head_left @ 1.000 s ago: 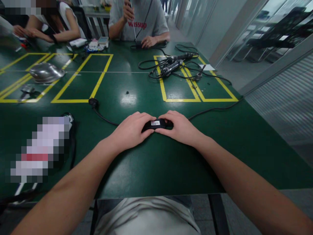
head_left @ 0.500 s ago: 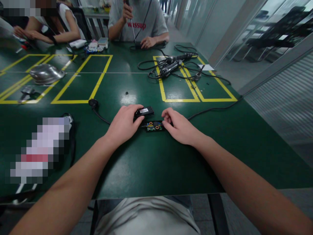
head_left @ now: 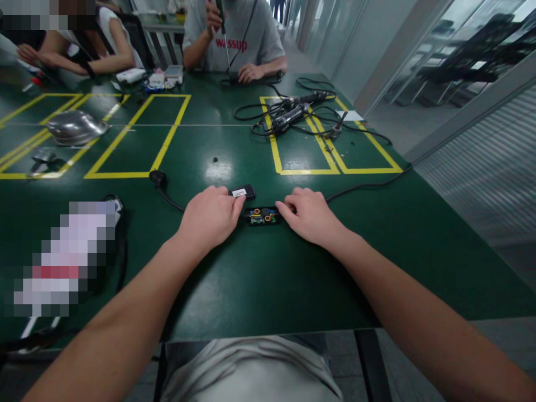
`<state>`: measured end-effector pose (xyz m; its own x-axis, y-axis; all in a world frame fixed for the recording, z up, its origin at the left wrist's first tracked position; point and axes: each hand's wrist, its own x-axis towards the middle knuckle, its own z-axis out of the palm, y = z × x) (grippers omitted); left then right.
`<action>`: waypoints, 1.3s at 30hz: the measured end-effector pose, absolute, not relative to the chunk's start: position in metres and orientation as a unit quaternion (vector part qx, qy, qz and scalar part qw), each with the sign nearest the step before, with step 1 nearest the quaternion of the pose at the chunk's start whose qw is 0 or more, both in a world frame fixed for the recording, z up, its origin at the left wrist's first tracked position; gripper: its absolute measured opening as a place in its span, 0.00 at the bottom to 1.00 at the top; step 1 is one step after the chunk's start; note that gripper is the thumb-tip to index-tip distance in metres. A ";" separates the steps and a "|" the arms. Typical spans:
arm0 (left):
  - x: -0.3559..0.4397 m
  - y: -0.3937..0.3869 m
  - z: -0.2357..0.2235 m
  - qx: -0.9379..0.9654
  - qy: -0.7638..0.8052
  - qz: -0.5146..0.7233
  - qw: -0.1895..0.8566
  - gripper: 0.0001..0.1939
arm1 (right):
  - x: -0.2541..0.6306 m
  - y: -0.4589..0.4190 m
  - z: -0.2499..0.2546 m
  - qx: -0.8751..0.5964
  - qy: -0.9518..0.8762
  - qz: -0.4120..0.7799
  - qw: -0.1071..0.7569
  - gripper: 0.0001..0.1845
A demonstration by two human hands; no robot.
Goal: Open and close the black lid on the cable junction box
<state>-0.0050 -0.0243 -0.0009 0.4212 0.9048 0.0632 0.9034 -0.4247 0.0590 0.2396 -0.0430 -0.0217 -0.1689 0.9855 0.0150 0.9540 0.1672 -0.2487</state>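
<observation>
A small open black case [head_left: 263, 216] lies on the green table with a circuit board showing inside, two copper-coloured rings among its parts. My left hand [head_left: 211, 218] is closed at the left end of the case; what its fingertips grip is hidden. Just beyond its thumb is a black cover [head_left: 248, 192] with a white label, partly hidden by the hand. My right hand [head_left: 312, 216] has its fingers curled at the right end of the case, around where the black cable [head_left: 360, 186] runs in. On the left, a cable ends in a black plug [head_left: 158, 178].
Yellow tape rectangles mark the table [head_left: 251, 290]. Tangled cables with black tools [head_left: 293, 117] lie at the far right. A metal bowl-like part [head_left: 75, 127] sits at far left, a blurred-out object [head_left: 69, 257] nearer. Across the table, a person [head_left: 234, 44] holds a screwdriver [head_left: 223, 28]; another sits left.
My left hand has come off the top of the cover, which now sits slightly farther left. The right hand's fingers have curled down at the case's right end.
</observation>
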 end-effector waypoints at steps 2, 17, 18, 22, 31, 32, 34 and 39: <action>-0.001 -0.026 0.000 0.846 0.534 -0.005 -0.004 0.30 | 0.238 -0.043 -0.023 -0.648 -0.750 0.093 0.089 0.25; -0.008 -0.020 -0.008 0.867 0.496 0.039 -0.005 0.29 | 0.241 -0.043 -0.025 -0.636 -0.754 0.098 0.130 0.27; -0.009 -0.019 -0.011 0.869 0.492 0.057 -0.001 0.29 | 0.242 -0.042 -0.026 -0.635 -0.755 0.099 0.133 0.27; -0.012 -0.019 -0.015 0.868 0.476 0.137 0.028 0.21 | 0.242 -0.042 -0.029 -0.636 -0.751 0.099 0.149 0.24; -0.015 -0.007 -0.025 0.824 0.509 0.229 0.096 0.16 | 0.242 -0.042 -0.033 -0.619 -0.749 0.129 0.198 0.10; -0.015 -0.007 -0.024 0.822 0.511 0.229 0.104 0.15 | 0.242 -0.042 -0.034 -0.618 -0.748 0.134 0.201 0.11; -0.014 -0.010 -0.021 0.818 0.507 0.254 0.097 0.13 | 0.243 -0.042 -0.034 -0.614 -0.748 0.142 0.209 0.13; -0.011 -0.022 -0.013 0.830 0.453 0.314 0.078 0.15 | 0.242 -0.042 -0.032 -0.611 -0.744 0.154 0.223 0.17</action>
<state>-0.0113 -0.0218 -0.0129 0.3915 0.8016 0.4519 0.7040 -0.5772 0.4138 0.2421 -0.0424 -0.0323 -0.1546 0.9774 0.1441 0.8406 0.2068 -0.5007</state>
